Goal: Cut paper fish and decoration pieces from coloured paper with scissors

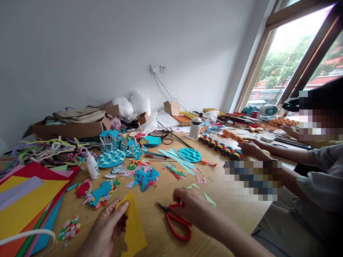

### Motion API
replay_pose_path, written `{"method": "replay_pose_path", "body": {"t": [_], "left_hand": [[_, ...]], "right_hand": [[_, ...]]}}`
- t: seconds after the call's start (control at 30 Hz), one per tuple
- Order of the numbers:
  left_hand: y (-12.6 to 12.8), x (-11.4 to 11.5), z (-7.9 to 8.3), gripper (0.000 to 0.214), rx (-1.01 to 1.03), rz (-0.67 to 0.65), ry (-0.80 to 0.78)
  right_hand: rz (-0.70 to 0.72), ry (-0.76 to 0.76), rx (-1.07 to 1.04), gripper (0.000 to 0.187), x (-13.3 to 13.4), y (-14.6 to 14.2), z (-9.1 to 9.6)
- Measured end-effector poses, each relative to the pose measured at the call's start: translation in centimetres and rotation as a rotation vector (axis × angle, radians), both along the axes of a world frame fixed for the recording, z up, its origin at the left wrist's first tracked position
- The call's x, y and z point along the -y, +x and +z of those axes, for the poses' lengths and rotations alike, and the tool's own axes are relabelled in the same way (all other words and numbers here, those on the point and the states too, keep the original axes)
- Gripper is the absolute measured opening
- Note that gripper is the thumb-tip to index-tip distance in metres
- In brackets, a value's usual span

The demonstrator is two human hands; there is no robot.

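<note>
Between the thumb and fingers of my left hand (114, 217) is a piece of yellow paper (134, 228), held upright near the table's front edge. My right hand (191, 207) is closed over the upper handle loop of a pair of red-handled scissors (178, 232); the wrist and knuckles hide part of that loop. The scissors' dark blades point left toward the paper, apart from it. Just beyond my right hand lies a light green paper offcut (205, 194). Blue paper cutouts (102, 192) rest left of centre, past my left hand.
Coloured paper sheets (29, 200) are stacked at left, beside a white glue bottle (92, 166). Blue wavy discs (111, 157), paper strips (179, 160) and a white bottle (195, 127) stand or lie farther back. At right, a co-worker's arms (284, 169) reach over the table near painted egg-carton strips (219, 147).
</note>
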State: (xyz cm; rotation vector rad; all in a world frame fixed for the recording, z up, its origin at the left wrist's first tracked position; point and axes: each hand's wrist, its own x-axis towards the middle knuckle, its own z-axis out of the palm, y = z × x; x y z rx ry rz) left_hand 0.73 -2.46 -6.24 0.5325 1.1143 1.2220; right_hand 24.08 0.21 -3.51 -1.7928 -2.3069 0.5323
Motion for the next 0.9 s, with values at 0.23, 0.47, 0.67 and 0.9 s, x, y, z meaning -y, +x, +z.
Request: {"method": "replay_pose_path", "body": {"t": [0.23, 0.47, 0.67, 0.9], "left_hand": [[-0.2, 0.0, -0.6, 0.053, -0.158, 0.010, -0.090], [0.0, 0.1, -1.2, 0.049, -0.164, -0.051, -0.115], [0.2, 0.3, -0.6, 0.057, -0.224, 0.037, -0.137], [0.1, 0.2, -0.5, 0.061, -0.234, 0.017, -0.145]], "right_hand": [[-0.238, -0.042, 0.303, 0.023, -1.0, 7.8, -1.9], [-0.265, -0.031, 0.344, 0.016, -1.1, 8.0, -3.0], [-0.418, 0.136, 0.338, 0.021, -3.8, 10.3, -1.6], [-0.520, 0.140, 0.344, 0.024, -8.0, 11.7, -2.3]]}}
